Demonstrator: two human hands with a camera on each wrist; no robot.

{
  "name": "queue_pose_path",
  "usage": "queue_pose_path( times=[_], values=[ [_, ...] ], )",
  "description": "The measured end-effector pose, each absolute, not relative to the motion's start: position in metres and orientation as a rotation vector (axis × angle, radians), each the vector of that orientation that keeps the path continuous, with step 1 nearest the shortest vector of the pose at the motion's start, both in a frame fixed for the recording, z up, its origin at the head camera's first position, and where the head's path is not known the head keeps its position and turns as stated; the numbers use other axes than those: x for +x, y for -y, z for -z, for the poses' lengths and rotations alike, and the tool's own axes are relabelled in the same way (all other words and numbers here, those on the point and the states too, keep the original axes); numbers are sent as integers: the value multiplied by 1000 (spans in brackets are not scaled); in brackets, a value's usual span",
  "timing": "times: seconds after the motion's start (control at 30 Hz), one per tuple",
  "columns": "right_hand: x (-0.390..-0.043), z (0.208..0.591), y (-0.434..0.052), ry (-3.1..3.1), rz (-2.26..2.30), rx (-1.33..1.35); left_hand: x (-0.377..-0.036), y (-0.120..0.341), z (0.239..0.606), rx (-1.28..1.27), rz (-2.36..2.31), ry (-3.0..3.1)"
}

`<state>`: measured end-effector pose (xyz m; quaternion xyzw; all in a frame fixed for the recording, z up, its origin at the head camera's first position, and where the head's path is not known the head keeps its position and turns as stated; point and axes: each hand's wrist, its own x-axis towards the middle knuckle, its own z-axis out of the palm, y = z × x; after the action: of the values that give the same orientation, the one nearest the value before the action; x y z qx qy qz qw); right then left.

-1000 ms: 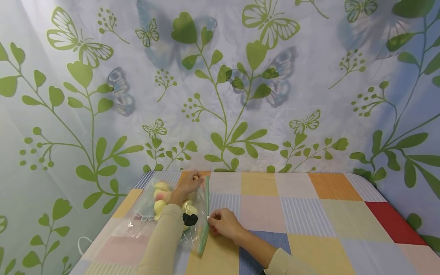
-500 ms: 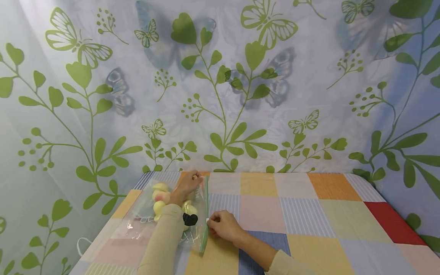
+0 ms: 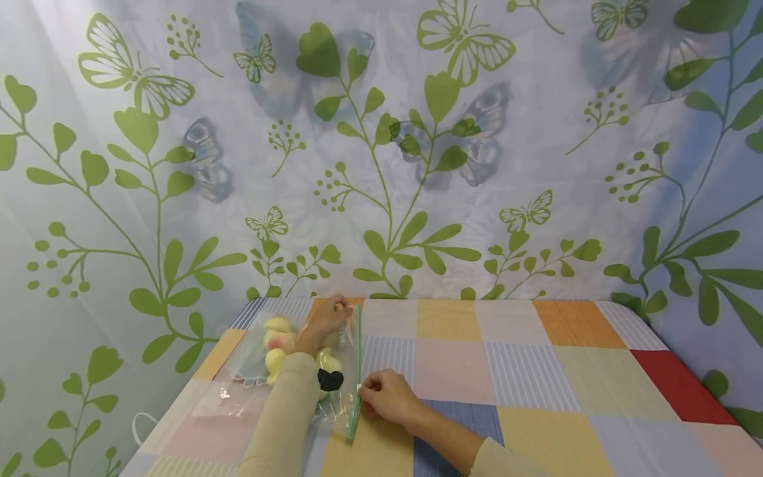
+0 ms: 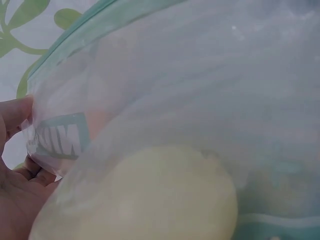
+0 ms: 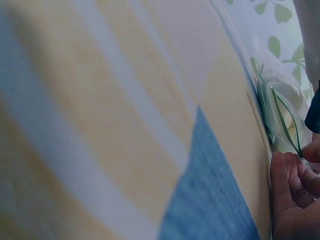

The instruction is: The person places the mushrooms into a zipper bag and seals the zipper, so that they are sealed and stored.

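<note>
A clear zip bag [image 3: 229, 396] lies on the table's left side, its green zip strip [image 3: 359, 354] running along the right edge. Inside are several pale yellow rounded things [image 3: 277, 324], one tinged pink; their kind is unclear. At the strip's far end my left hand [image 3: 326, 319] pinches the bag's edge, thumb and fingers showing in the left wrist view. My right hand [image 3: 390, 395] pinches a small white slider [image 3: 359, 388] partway along the strip. Two green edges [image 5: 286, 120] stand apart beyond my right fingers in the right wrist view. My left forearm hides part of the bag.
A patchwork cloth [image 3: 530, 374] covers the table. Behind it hangs a white curtain [image 3: 381, 165] with green leaves and butterflies. A white loop of cord [image 3: 142, 427] shows at the table's left edge. A black piece [image 3: 330, 379] sits beside my left wrist.
My right hand has slid a little towards me along the green strip, with the white slider moving along in its fingers. My left hand stays at the far end.
</note>
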<state>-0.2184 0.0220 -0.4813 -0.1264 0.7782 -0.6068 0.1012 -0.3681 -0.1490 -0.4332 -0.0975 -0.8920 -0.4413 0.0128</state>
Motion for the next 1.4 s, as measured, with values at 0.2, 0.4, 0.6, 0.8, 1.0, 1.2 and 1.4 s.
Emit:
queue_pose_path(
  times=[0.2,0.4,0.6,0.8,1.0,1.2,1.4],
  values=[
    [-215,481,-21,-2323,1781,-388,-368,150,430,-302,1404,2748],
    [-212,480,-21,-2334,1768,-396,-370,149,430,-298,1334,2783],
    [-208,480,-20,-2324,1765,-373,-370,148,431,-298,1305,2806],
    [-205,479,-20,-2336,1753,-378,-371,149,432,-287,1336,2828],
    [-200,476,-20,-2321,1743,-386,-371,149,433,-300,1318,2828],
    [-196,475,-20,-2321,1735,-388,-370,148,432,-327,1289,2825],
    [-191,475,-19,-2322,1728,-394,-370,147,431,-341,1279,2823]
  ],
)
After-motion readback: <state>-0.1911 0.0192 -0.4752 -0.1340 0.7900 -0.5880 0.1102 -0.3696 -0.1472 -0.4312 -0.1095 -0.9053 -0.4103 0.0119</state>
